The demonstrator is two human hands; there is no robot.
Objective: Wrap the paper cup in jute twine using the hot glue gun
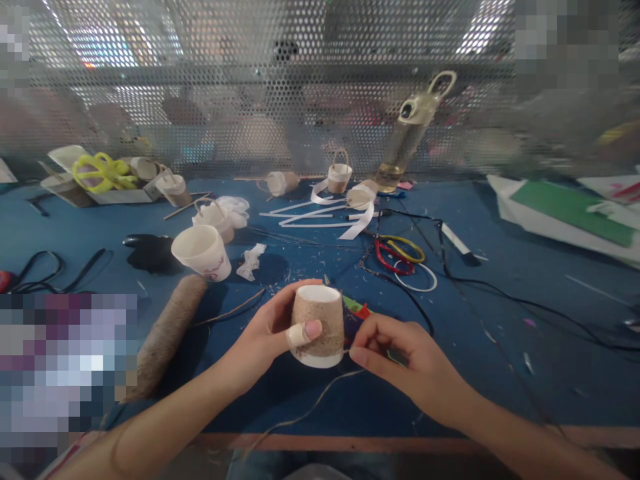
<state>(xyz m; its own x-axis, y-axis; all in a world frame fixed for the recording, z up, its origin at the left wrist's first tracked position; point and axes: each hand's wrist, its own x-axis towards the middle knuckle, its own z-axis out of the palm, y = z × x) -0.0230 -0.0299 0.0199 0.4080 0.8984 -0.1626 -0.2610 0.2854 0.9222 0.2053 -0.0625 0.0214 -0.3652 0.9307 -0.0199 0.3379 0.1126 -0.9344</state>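
perf. metal panel bhd blue tbl

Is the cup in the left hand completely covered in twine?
Only partly: twine wraps the cup's side, but a bare white band shows below it.

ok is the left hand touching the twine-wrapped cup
Touching: the head view shows the left hand around the twine-wrapped cup, its thumb lying across the near side.

The cup at centre shows smooth white edges under rough, matt twine; the screen across the top is perforated metal.
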